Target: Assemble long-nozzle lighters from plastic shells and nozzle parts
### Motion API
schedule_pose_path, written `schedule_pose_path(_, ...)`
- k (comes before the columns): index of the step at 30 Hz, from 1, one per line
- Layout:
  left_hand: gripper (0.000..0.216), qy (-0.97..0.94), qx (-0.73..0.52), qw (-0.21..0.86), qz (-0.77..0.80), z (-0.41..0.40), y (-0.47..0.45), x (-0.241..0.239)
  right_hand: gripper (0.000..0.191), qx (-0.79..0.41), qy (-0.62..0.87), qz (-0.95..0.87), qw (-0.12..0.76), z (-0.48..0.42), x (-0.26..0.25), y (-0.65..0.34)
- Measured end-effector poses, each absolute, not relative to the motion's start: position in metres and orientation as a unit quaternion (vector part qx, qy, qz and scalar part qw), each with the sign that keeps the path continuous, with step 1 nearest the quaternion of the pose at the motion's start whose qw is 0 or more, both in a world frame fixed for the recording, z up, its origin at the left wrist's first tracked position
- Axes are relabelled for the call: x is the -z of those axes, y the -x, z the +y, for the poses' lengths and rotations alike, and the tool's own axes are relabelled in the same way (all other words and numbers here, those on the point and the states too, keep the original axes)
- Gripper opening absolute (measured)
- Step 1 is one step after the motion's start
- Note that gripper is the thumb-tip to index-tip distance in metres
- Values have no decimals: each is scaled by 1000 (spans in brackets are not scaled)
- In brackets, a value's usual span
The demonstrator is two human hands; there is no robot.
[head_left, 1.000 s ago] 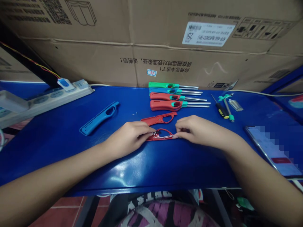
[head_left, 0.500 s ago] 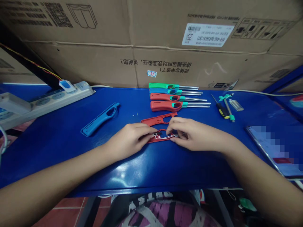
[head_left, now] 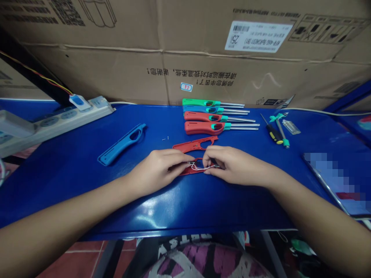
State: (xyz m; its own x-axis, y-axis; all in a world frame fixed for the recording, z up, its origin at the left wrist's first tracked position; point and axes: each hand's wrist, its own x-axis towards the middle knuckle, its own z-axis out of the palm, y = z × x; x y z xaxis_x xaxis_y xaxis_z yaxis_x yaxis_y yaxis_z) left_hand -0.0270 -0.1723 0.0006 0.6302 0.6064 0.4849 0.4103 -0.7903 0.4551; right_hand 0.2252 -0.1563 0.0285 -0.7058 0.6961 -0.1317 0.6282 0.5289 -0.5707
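A red lighter half-shell (head_left: 193,170) lies under both hands on the blue table. Thin white wires (head_left: 199,168) run across it between my fingers. My left hand (head_left: 162,166) pinches a small black part at the wires' left end, over the shell. On the other side my right hand (head_left: 232,164) has thumb and fingers closed at the wires' right end, where a small dark piece shows; its kind is unclear. Just beyond lies a second red half-shell (head_left: 185,146) with a trigger opening. Fingers cover much of the near shell.
Assembled long-neck lighters (head_left: 205,127) lie stacked at the back. A blue half-shell (head_left: 121,144) and two tiny screws (head_left: 164,139) are to the left. Rightward are a screwdriver (head_left: 274,133), a green-ended metal tube (head_left: 282,133), a clear small tank (head_left: 291,126) and a phone (head_left: 327,181). A power strip (head_left: 58,119) stands far left.
The view has shifted slightly. My right fingers have moved a little at the wires' right end, and the wires' curve looks different. My left hand keeps its pinch.
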Motion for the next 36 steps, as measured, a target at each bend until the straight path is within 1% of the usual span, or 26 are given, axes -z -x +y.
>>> schedule_pose_path(4, 20, -884, -321, 162, 298, -172, 27, -1, 5, -314, 384, -867, 59, -157, -28, -225)
schedule_pose_path(8, 19, -884, -322, 164, 298, -171, 27, 0, 11, -315, 382, -866, 68, -158, -27, -225)
schedule_pose_path(11, 19, -884, -323, 162, 297, -171, 27, 1, 7, -315, 380, -867, 68, -159, -26, -224)
schedule_pose_path(15, 19, -885, -317, 166, 299, -171, 27, 1, 5, -316, 388, -863, 70, -158, -24, -223)
schedule_pose_path(21, 18, -883, -306, 178, 307, -172, 26, -1, 6, -306, 394, -863, 77, -159, -23, -222)
schedule_pose_path(29, 17, -886, -300, 178, 306, -173, 26, -2, 6, -322, 395, -857, 73, -160, -26, -222)
schedule_pose_path(31, 18, -886, -300, 181, 304, -173, 26, -2, 6, -316, 392, -861, 67, -161, -27, -222)
schedule_pose_path(33, 18, -886, -297, 186, 303, -173, 26, -2, 11, -301, 383, -871, 61, -162, -27, -222)
schedule_pose_path(36, 19, -885, -293, 193, 306, -173, 26, -3, 13, -257, 363, -894, 52, -164, -24, -222)
